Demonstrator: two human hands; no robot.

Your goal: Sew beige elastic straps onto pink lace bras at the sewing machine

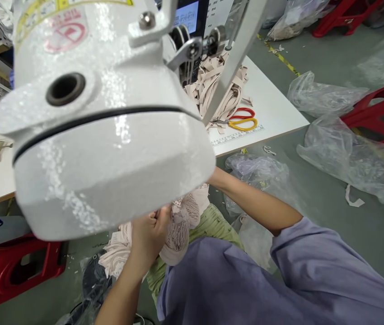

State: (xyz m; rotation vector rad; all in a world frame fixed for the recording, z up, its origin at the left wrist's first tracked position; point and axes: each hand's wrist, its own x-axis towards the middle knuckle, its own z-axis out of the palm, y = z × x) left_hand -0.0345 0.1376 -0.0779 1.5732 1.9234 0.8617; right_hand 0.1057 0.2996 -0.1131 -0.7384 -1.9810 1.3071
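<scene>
The large white head of a sewing machine fills the upper left and covers much of the work. Just below its lower edge, my left hand is closed, thumb on top, at the edge of a beige lace garment with rounded, cup-like parts. The garment hangs over my lap, its upper part hidden by the machine. My right forearm reaches in from the right and passes behind the machine head, so my right hand is out of sight. More beige lace pieces hang in a bunch left of my left hand.
On the white table lie scissors with red and yellow handles, beside a heap of beige strips. A lit screen stands behind the machine. Red stools and clear plastic bags are on the floor.
</scene>
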